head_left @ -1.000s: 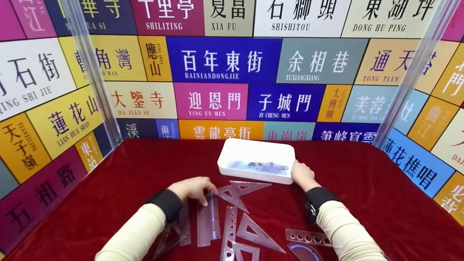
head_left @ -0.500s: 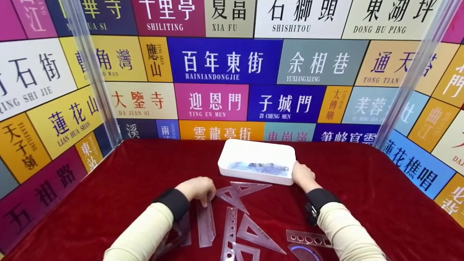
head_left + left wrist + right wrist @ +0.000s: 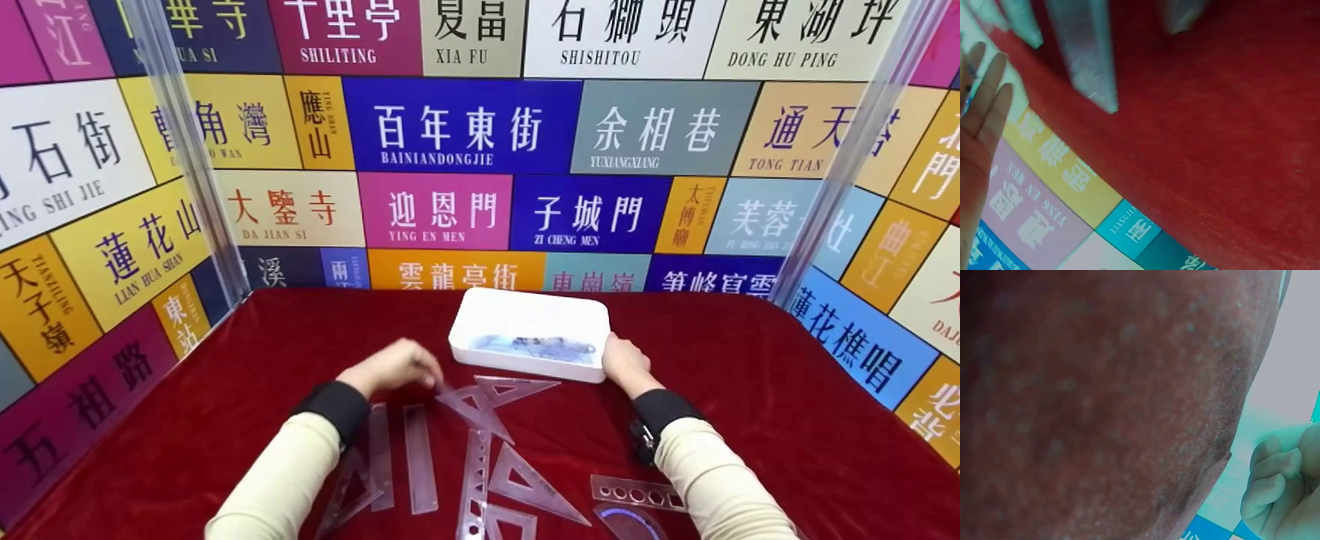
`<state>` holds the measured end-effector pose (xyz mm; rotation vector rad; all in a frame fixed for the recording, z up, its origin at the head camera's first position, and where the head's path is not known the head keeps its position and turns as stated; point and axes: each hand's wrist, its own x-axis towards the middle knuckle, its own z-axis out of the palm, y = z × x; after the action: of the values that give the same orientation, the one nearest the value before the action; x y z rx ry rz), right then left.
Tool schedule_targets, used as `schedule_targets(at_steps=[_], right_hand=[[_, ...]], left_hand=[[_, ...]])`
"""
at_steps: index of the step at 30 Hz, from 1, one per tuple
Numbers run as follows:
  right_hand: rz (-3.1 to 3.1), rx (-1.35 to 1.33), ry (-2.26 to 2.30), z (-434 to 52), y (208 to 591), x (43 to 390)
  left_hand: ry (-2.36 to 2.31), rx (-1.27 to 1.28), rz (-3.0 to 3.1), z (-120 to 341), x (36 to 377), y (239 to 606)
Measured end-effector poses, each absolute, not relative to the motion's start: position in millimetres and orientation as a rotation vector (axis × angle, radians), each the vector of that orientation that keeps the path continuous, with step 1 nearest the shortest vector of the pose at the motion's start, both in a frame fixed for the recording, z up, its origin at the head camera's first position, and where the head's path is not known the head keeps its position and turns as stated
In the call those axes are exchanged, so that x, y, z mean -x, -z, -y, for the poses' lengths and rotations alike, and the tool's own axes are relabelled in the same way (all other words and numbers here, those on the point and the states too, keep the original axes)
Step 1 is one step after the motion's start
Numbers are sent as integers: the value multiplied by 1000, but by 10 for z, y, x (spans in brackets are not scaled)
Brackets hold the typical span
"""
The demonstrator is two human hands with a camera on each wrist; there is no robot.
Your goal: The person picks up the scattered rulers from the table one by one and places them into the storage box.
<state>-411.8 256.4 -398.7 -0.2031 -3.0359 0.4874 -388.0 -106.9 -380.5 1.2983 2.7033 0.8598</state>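
My left hand (image 3: pixel 397 366) is raised over the cloth, left of the white plastic box (image 3: pixel 529 315). Between its thumb and fingers it pinches a clear ruler (image 3: pixel 970 73), mostly hidden and blurred. In the left wrist view its fingers (image 3: pixel 994 107) reach out fairly straight. My right hand (image 3: pixel 628 361) grips the right end of the box, with curled fingers (image 3: pixel 1269 486) showing in the right wrist view. Bluish clear pieces lie inside the box. Two clear set squares (image 3: pixel 517 386) lie just in front of it, near my left hand.
More clear rulers (image 3: pixel 421 459) and a ruler with cut-out shapes (image 3: pixel 472 487) lie on the red cloth (image 3: pixel 300 337). Another set square (image 3: pixel 529 484) is at the front. By my right forearm lie a short stencil ruler (image 3: pixel 630 491) and a protractor (image 3: pixel 630 521). Printed walls stand behind.
My left hand has picked up the ruler with the blue stripe from beside the other ruler, then moved up and slightly left. My right hand and the box have stayed in place.
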Motion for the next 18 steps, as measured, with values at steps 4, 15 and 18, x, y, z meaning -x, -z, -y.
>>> schedule_targets(at_steps=[4, 15, 18], right_hand=[[3017, 203, -495, -2577, 3967, 4108], [3030, 242, -459, -2547, 3971, 4115], [3039, 250, -466, -2546, 3984, 4111]], left_hand=[[-1353, -897, -2692, 898, 3933, 3737], [-1474, -243, -2832, 326, 4029, 3804], [-1430, -286, -2907, 202, 4029, 3808]])
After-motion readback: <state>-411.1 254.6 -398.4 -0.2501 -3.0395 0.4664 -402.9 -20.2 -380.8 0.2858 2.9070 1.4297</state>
